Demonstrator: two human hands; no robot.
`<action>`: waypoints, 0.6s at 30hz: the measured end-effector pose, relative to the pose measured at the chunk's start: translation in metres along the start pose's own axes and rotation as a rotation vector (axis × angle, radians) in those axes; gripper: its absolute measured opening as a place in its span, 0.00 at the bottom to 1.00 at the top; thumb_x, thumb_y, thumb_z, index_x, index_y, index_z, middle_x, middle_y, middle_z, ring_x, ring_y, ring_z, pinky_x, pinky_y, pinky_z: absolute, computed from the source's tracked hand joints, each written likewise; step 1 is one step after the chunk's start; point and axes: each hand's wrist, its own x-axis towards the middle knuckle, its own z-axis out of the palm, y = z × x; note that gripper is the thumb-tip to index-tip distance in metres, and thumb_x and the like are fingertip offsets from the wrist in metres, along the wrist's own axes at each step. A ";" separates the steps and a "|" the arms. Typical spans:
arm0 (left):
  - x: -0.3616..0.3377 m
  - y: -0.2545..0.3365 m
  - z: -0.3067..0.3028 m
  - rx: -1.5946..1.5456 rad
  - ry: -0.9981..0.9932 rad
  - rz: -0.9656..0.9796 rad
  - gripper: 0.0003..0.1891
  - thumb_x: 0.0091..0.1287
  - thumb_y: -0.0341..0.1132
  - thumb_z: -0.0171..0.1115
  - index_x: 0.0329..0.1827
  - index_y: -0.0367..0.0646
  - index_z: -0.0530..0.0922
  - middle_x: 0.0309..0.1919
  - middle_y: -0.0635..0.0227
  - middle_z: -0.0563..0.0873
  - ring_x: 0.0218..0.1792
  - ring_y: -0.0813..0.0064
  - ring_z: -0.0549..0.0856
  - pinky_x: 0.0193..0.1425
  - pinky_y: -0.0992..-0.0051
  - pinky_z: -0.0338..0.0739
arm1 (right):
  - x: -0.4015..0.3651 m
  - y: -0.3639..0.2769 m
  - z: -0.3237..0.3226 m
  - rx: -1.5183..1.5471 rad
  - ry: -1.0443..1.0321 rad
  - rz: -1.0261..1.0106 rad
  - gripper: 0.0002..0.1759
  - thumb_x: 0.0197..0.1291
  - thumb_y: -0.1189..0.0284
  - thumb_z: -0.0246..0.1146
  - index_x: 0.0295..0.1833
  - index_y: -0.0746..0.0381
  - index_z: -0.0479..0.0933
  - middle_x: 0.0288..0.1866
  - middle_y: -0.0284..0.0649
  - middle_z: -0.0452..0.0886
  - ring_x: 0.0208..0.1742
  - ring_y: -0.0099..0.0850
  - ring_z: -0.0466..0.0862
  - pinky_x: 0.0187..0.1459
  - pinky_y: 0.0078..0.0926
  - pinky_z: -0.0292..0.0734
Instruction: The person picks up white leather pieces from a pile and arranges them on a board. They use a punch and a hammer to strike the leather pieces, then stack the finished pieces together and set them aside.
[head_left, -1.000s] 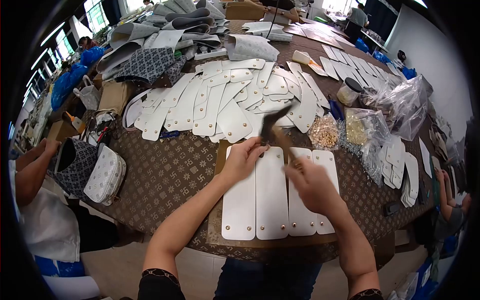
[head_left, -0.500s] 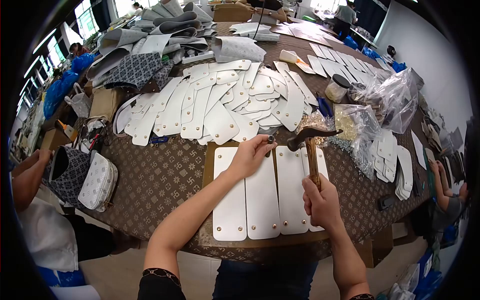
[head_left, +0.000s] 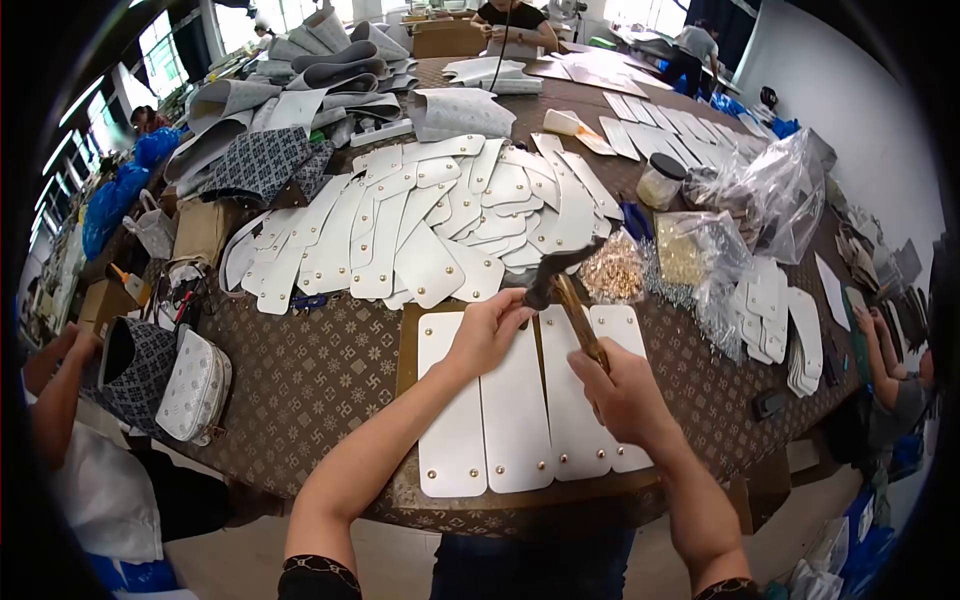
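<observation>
My right hand (head_left: pixel 622 390) is closed round the wooden handle of a hammer (head_left: pixel 582 325). The dark hammer head is over my left hand's fingertips, slightly blurred. My left hand (head_left: pixel 490 335) pinches a small metal punch, now mostly hidden behind the hammer head, at the upper end of the white panels. Several long white panels (head_left: pixel 515 430) lie side by side on a brown board (head_left: pixel 408 345), with brass-coloured studs near their ends. Beyond my hands spreads a large heap of white strips (head_left: pixel 430 265) with studs.
Bags of rivets (head_left: pixel 612 270), a lidded jar (head_left: pixel 662 180) and crumpled plastic (head_left: pixel 790 190) lie at the right. Patterned bags (head_left: pixel 195 385) stand at the left edge. Rolled material (head_left: pixel 335 70) is piled at the back. Other people are at the left, right and far side.
The hammer head has moved left and down onto the punch area, its handle now tilted. My left hand has shifted slightly left and down in view, as have the panels.
</observation>
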 end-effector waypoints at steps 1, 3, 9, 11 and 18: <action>0.001 -0.004 0.002 -0.050 0.014 -0.080 0.11 0.80 0.28 0.64 0.60 0.32 0.83 0.44 0.64 0.94 0.44 0.82 0.88 0.50 0.79 0.83 | -0.006 0.004 0.003 0.134 0.068 -0.005 0.17 0.79 0.62 0.63 0.42 0.65 0.76 0.23 0.35 0.74 0.25 0.23 0.77 0.28 0.31 0.72; 0.003 -0.006 0.004 -0.134 0.018 -0.112 0.11 0.80 0.27 0.63 0.59 0.31 0.82 0.45 0.63 0.94 0.45 0.81 0.89 0.50 0.79 0.83 | -0.023 -0.004 -0.008 0.361 0.148 0.011 0.16 0.80 0.61 0.63 0.44 0.64 0.76 0.22 0.30 0.74 0.20 0.18 0.73 0.22 0.24 0.68; 0.022 0.008 0.028 -0.174 -0.056 -0.100 0.11 0.82 0.28 0.60 0.61 0.32 0.80 0.50 0.64 0.93 0.52 0.81 0.89 0.59 0.79 0.82 | -0.032 0.018 -0.020 0.438 0.235 0.032 0.16 0.81 0.61 0.62 0.43 0.63 0.75 0.21 0.28 0.73 0.17 0.15 0.70 0.19 0.20 0.64; 0.022 0.003 0.037 -0.083 -0.072 -0.154 0.11 0.82 0.28 0.60 0.61 0.32 0.81 0.51 0.63 0.93 0.52 0.80 0.90 0.58 0.79 0.82 | -0.037 0.022 -0.020 0.428 0.195 0.069 0.16 0.81 0.61 0.62 0.43 0.63 0.76 0.21 0.29 0.73 0.17 0.16 0.71 0.19 0.21 0.65; 0.020 -0.006 0.038 -0.115 -0.002 -0.041 0.13 0.81 0.32 0.64 0.62 0.33 0.81 0.42 0.67 0.94 0.37 0.82 0.84 0.44 0.79 0.78 | -0.054 -0.054 -0.070 0.447 0.391 -0.450 0.16 0.84 0.62 0.56 0.52 0.66 0.74 0.21 0.29 0.70 0.16 0.16 0.66 0.19 0.16 0.61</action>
